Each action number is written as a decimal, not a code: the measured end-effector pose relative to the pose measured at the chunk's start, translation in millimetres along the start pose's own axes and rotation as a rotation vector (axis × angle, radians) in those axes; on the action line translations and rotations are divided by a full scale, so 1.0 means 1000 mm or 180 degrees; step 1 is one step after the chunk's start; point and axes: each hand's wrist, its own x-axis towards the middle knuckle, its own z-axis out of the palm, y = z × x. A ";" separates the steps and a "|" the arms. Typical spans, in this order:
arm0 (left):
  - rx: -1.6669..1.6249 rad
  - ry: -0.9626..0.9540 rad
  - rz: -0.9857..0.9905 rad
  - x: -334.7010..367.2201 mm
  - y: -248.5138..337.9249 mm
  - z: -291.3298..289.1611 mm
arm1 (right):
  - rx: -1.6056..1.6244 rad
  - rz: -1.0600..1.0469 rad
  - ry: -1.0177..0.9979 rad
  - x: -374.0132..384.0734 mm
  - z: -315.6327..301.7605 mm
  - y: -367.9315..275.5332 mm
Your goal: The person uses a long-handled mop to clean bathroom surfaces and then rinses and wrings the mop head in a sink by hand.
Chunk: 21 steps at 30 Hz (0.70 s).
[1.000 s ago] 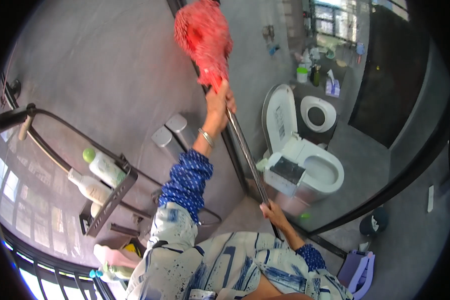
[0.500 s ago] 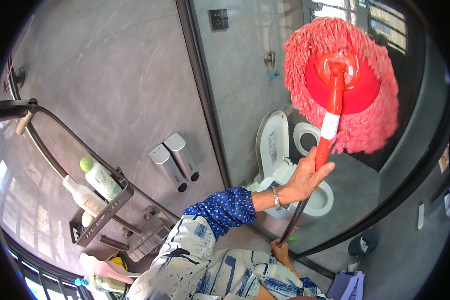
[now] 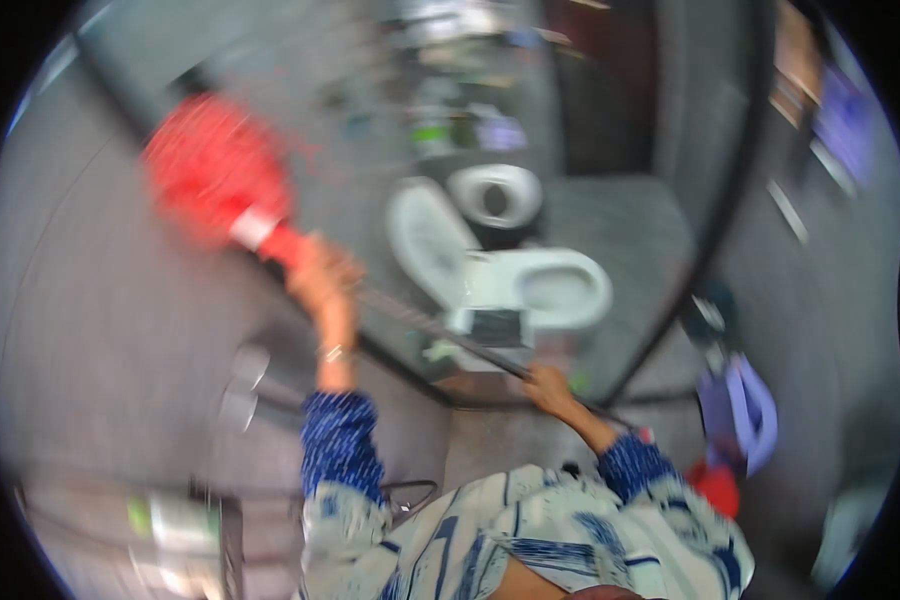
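Note:
A mop with a shaggy red head (image 3: 215,165) is held up at the upper left, smeared by motion. My left hand (image 3: 322,278) is closed round the red upper part of its handle, just below a white band. Lower down, my right hand (image 3: 550,390) grips the dark pole (image 3: 490,357), which slants from upper left to lower right across my front. Blue dotted cuffs cover both forearms near the wrists.
A toilet (image 3: 560,287) with its lid raised stands behind the pole, beside a round white-rimmed bin (image 3: 495,197). A purple container (image 3: 738,415) sits at the right, near a dark bin (image 3: 708,312). Blurred bottles (image 3: 175,520) line a shelf at lower left.
The mop head has swung from the upper right to the upper left, with my left hand still gripping the handle. My right hand shows more clearly, and the view has shifted.

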 end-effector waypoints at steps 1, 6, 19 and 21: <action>-0.0030 0.0034 -0.0184 0.004 0.001 -0.014 | 0.0046 -0.0032 -0.0099 0.003 0.015 0.002; 0.0336 0.0294 -0.0407 -0.015 -0.010 -0.011 | 0.0284 0.0082 -0.0301 -0.013 0.060 0.012; 0.1619 -0.0323 0.0837 -0.023 -0.026 -0.041 | -0.0005 0.1849 0.0086 -0.195 0.035 0.057; 0.1599 -0.0180 0.0860 -0.028 -0.021 -0.042 | 0.0045 0.2211 -0.0117 -0.229 0.033 0.048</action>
